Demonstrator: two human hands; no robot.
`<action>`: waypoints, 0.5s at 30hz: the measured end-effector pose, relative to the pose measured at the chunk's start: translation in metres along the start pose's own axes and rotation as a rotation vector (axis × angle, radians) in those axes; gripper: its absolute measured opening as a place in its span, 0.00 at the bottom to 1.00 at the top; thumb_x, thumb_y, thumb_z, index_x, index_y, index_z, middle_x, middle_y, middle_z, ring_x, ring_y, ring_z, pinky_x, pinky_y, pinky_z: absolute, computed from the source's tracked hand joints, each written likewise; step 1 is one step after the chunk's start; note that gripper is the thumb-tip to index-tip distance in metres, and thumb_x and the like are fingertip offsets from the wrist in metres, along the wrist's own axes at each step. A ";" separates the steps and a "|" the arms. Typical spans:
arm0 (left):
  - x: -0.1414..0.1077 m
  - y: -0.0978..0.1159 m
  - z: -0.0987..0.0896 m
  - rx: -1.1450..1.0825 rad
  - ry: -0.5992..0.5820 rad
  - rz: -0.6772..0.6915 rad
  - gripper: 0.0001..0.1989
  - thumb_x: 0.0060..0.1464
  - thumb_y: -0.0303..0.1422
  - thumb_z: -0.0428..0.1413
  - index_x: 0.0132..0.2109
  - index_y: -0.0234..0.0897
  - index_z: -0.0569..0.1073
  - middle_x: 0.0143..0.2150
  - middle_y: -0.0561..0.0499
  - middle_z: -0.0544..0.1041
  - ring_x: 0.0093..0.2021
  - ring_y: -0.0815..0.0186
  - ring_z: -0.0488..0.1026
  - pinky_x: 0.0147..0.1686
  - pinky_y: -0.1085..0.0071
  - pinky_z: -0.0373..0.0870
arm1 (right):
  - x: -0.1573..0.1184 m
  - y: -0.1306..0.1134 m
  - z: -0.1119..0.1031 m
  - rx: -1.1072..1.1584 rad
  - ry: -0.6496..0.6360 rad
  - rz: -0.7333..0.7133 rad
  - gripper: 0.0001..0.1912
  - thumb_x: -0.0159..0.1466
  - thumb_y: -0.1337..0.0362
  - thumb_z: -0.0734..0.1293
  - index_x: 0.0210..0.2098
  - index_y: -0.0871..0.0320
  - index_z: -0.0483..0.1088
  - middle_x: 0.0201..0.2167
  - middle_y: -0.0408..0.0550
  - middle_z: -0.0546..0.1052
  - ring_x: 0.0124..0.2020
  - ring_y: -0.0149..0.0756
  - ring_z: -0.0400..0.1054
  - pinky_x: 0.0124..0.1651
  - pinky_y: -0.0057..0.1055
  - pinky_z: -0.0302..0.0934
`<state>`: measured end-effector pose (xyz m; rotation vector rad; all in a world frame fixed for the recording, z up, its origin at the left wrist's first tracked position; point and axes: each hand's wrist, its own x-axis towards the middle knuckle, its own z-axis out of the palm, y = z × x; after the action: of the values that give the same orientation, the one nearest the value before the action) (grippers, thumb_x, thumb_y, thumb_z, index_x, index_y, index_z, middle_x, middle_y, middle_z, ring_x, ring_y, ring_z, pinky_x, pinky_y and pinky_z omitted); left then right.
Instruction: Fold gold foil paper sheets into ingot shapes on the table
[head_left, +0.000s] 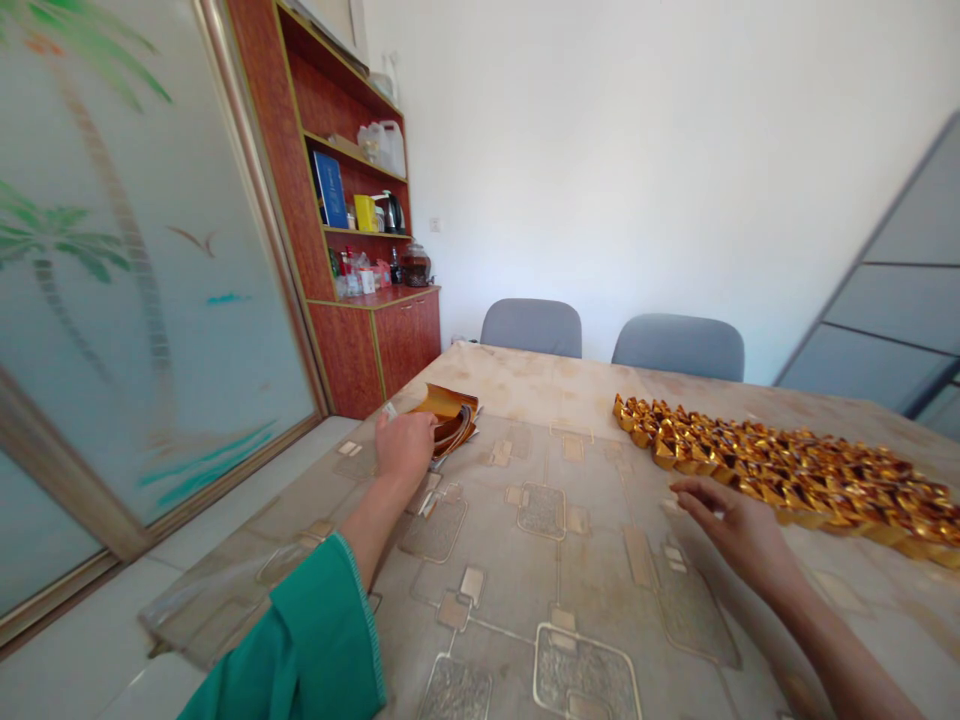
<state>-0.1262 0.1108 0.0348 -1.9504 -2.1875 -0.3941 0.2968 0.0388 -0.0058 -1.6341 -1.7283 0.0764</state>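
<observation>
My left hand (405,445) reaches to the far left part of the table, its fingers closed at the near edge of a curled stack of gold foil paper (454,405). Part of the stack is hidden behind the fingers. On the right, my right hand (731,525) hovers low over the tablecloth with its fingers loosely bent and apart, and no object shows in it. Just beyond that hand lie many folded gold foil pieces (795,465), packed in rows across the right side of the table.
A patterned cloth covers the table (517,600). Two grey chairs (531,327) (679,345) stand at its far side, before a white wall. To the left are a red-brown cabinet (409,340) with bottles and boxes and a frosted sliding door (225,300) with painted palms.
</observation>
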 end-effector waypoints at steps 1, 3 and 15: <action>0.000 0.000 -0.002 -0.008 0.020 -0.005 0.14 0.63 0.31 0.49 0.40 0.40 0.81 0.38 0.45 0.82 0.43 0.57 0.76 0.54 0.55 0.62 | 0.000 0.000 0.000 0.001 -0.001 -0.007 0.17 0.58 0.50 0.62 0.34 0.53 0.77 0.35 0.50 0.83 0.35 0.50 0.78 0.38 0.41 0.70; 0.000 -0.001 -0.004 -0.021 0.044 -0.018 0.13 0.61 0.31 0.51 0.38 0.42 0.81 0.36 0.45 0.82 0.41 0.56 0.77 0.50 0.58 0.63 | 0.000 -0.001 0.000 0.006 -0.005 -0.023 0.16 0.58 0.51 0.63 0.33 0.53 0.77 0.35 0.50 0.83 0.36 0.50 0.78 0.39 0.41 0.70; 0.000 -0.003 -0.003 -0.030 0.077 -0.033 0.17 0.62 0.41 0.50 0.39 0.40 0.81 0.34 0.42 0.82 0.38 0.53 0.77 0.37 0.64 0.64 | -0.001 -0.006 -0.001 0.032 -0.049 -0.037 0.14 0.58 0.53 0.63 0.32 0.53 0.76 0.34 0.49 0.83 0.36 0.49 0.78 0.39 0.40 0.70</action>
<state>-0.1295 0.1092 0.0371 -1.8836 -2.1806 -0.5014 0.2923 0.0370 -0.0026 -1.5886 -1.7848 0.1260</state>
